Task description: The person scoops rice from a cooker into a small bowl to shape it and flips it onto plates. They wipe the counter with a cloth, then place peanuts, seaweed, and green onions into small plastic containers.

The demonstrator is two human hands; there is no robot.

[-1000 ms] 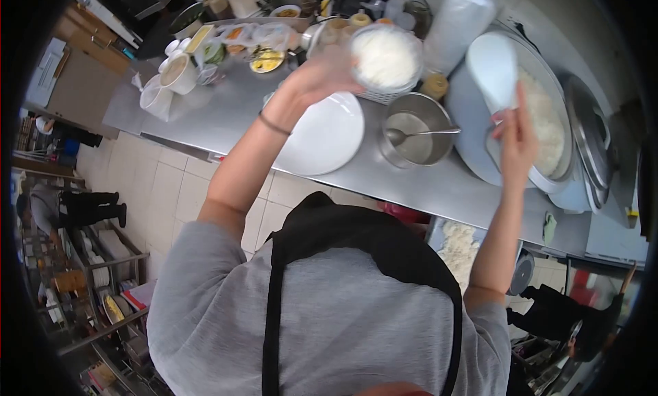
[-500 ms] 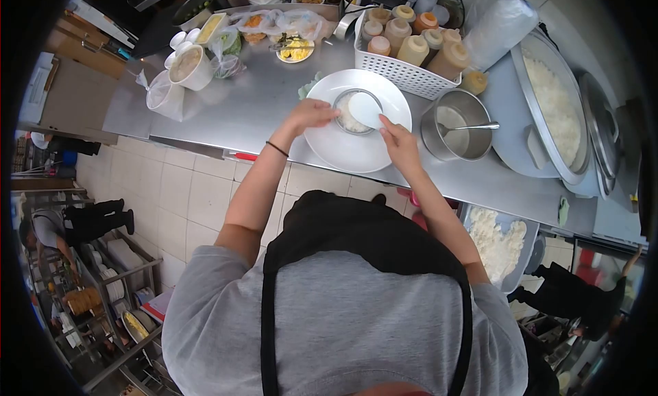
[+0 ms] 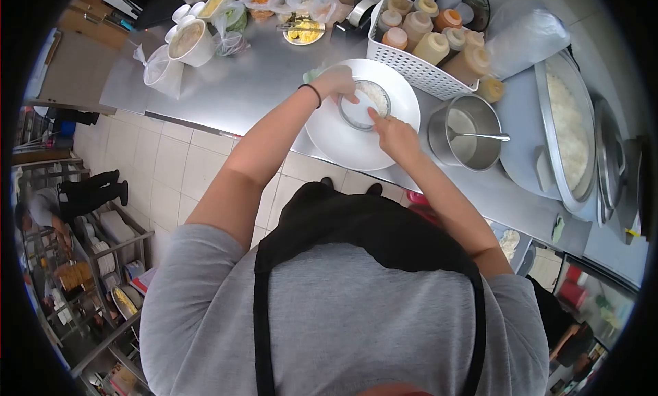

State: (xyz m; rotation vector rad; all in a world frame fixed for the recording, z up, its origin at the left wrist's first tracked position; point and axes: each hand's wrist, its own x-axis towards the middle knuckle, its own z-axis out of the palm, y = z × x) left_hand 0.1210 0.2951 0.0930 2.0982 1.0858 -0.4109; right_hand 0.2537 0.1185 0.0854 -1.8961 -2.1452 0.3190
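1. The left hand [image 3: 337,84] bends over the left side of a metal ring [image 3: 360,129], its thumb reaching over the rim to the paddle. Some fingertips are hidden, so I cannot tell whether they pinch the ring.
2. The right hand [image 3: 399,137] is closed around the handle of a white paddle [image 3: 356,112], with a finger laid forward along it. The paddle's blade lies inside the ring, over white rice [image 3: 374,91].
3. The ring sits on a large white plate [image 3: 403,98], close to the front edge of the steel table [image 3: 253,77].
4. Just right of the plate, near that same edge, stands a metal pot [image 3: 473,164] with a spoon [image 3: 483,135] leaning in it.
5. Behind the plate, toward the back edge, a white basket [image 3: 418,72] holds squeeze bottles [image 3: 430,48].
6. Toward the table's right end, a big tub [image 3: 552,173] contains more rice, beside a metal lid [image 3: 610,159].
7. Near the left end stand a white container [image 3: 200,55] and a plastic bag [image 3: 163,75]; a small dish of yellow shreds [image 3: 303,31] lies farther back.
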